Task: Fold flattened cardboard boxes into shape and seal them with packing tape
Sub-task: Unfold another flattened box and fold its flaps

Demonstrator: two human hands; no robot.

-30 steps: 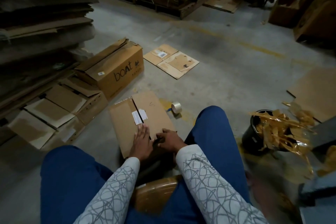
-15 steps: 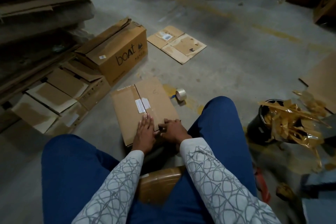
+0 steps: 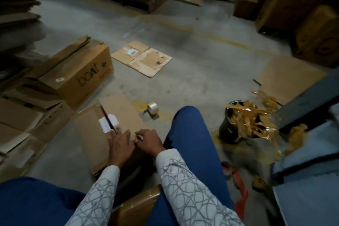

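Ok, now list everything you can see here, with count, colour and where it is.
working box: one, brown, on the floor, centre foreground, white label across its seam.
tape roll: one, clear, on the floor right of that box.
printed box: one, brown, left of the working box.
flattened boxes: several, brown, far left.
cardboard sheets: two, brown, flat on the floor, ahead and right.
bucket: one, black, right, stuffed with brown tape scraps.
legs: two, blue trousers.
left hand: flat on the working box.
right hand: grip curled beside it, contents unclear.
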